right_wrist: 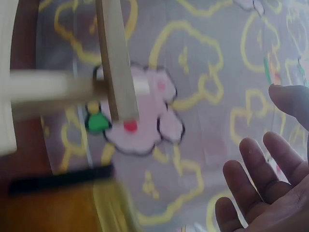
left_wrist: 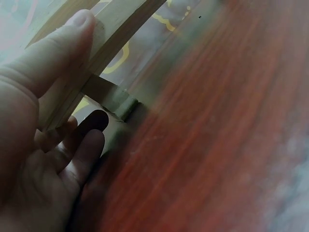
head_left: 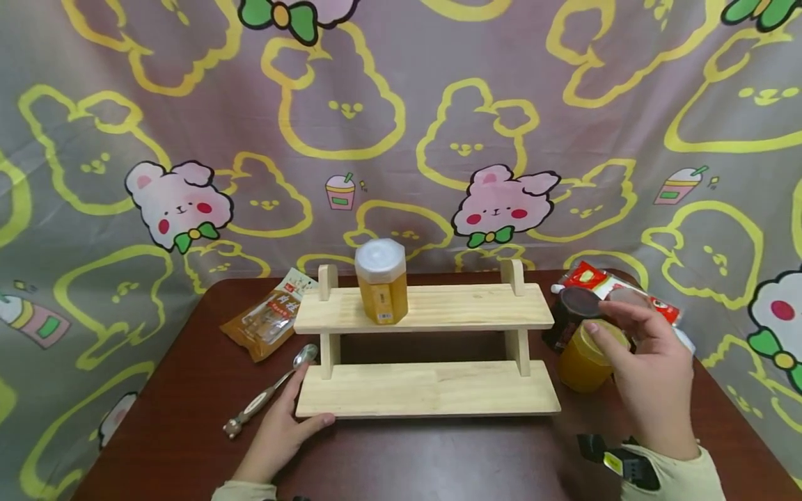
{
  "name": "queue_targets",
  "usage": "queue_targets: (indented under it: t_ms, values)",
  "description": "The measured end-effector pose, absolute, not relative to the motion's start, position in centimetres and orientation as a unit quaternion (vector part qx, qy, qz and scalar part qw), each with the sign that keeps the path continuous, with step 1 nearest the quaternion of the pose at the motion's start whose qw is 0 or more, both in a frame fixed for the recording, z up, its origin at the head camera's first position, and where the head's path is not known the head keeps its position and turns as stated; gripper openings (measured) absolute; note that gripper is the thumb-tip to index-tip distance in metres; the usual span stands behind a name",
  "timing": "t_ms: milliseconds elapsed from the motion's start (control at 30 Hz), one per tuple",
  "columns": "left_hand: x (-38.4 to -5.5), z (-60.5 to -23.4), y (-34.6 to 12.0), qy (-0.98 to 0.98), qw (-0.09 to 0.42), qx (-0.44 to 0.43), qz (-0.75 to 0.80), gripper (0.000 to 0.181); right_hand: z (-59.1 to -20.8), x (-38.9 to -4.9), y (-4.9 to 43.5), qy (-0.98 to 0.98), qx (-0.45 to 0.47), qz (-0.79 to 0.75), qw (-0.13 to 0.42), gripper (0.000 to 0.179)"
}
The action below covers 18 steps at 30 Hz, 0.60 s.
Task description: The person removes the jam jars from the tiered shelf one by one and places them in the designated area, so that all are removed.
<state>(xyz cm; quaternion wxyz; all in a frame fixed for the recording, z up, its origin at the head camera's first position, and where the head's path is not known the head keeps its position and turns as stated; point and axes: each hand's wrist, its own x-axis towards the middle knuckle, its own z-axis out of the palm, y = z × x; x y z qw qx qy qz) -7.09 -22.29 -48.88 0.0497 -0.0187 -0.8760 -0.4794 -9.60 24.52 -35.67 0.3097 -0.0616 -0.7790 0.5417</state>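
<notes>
A two-tier wooden shelf point(head_left: 426, 390) stands mid-table. My left hand point(head_left: 282, 431) holds the left end of its lower board; in the left wrist view the thumb point(left_wrist: 58, 55) lies on one side of the wood, the curled fingers on the other. On the upper board, left of centre, sits an upright octagonal jar point(head_left: 383, 299) of amber contents with a translucent white lid. Right of the shelf, my right hand point(head_left: 658, 376) is beside a second amber jar point(head_left: 584, 358) with a yellowish lid. The right wrist view shows its fingers point(right_wrist: 253, 154) spread, with nothing between them.
A dark-lidded jar point(head_left: 573, 306) stands behind the second amber jar, and a red and white packet point(head_left: 589, 278) lies behind that. Left of the shelf lie a brown packet point(head_left: 266, 320) and a metal spoon point(head_left: 260, 402) with a decorated handle. A patterned curtain point(head_left: 401, 139) hangs behind the table.
</notes>
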Motion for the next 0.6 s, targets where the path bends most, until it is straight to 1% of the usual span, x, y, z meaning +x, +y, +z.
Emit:
queue_targets:
  t_ms: [233, 433, 533, 600]
  values:
    - [-7.0, -48.8, -22.2, -0.876, 0.058, -0.023, -0.479, 0.105, -36.6, -10.2, 27.9, -0.789, -0.156, 0.494, 0.330, 0.039]
    - [-7.1, -48.7, -22.2, -0.879, 0.052, -0.018, -0.473, 0.105, -38.2, -11.0, 29.9, -0.786, -0.186, 0.469, 0.356, 0.040]
    - [-7.1, -48.7, -22.2, -0.881, 0.047, -0.014, -0.471, 0.105, -39.3, -11.5, 31.2, -0.789, -0.210, 0.461, 0.347, 0.046]
    - [-7.2, -48.6, -22.1, -0.880, 0.044, -0.012, -0.472, 0.106, -39.9, -11.7, 32.2, -0.793, -0.241, 0.465, 0.313, 0.053]
